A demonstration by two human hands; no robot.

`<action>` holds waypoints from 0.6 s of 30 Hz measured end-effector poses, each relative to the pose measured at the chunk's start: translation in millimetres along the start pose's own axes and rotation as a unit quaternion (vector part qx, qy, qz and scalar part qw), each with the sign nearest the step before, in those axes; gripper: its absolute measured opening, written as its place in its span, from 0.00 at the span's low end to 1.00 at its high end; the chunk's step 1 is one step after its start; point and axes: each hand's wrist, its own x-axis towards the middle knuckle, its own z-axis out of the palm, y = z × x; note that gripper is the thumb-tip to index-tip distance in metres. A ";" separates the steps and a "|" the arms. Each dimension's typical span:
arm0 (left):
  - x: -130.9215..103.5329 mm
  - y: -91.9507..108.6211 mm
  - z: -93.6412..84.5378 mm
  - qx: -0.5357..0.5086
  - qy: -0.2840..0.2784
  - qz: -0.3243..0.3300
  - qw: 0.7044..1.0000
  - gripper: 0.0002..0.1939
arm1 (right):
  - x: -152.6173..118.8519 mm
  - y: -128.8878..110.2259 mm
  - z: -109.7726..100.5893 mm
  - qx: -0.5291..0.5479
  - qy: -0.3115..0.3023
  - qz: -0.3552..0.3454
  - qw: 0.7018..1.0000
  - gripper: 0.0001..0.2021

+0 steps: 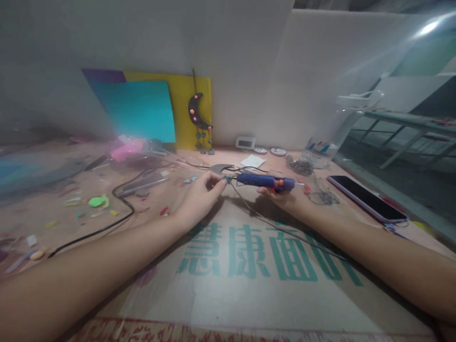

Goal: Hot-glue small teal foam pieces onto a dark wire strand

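My right hand (285,198) is closed around a blue hot glue gun (261,181) with an orange switch, lying sideways with its nozzle to the left. A clear glue stick shows at its rear end. My left hand (206,192) is closed in a pinch at the nozzle tip, on a small teal piece (227,176) mostly hidden by the fingers. Just behind those fingertips is a grey crescent (221,168); whether I touch it cannot be seen. A thin grey cord (270,222) runs from near the pinch toward the lower right, under my right forearm.
A decorated dark crescent (195,111) hangs before a yellow sheet (181,99) and a turquoise sheet (146,111). Scraps and a black cable (121,218) lie left. To the right are grey yarn (299,165), a plastic cup (318,154) and a phone (366,198).
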 end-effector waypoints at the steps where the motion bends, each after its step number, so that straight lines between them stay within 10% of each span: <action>1: 0.0 0.1 -0.1 0.000 0.000 -0.001 1.000 0.10 | -0.4 -0.7 0.0 0.001 -0.002 -0.001 1.000 0.10; 18: 0.6 0.3 -0.2 0.000 0.000 -0.015 1.000 0.10 | -1.1 -9.4 -21.5 0.054 -0.044 -0.015 0.997 0.23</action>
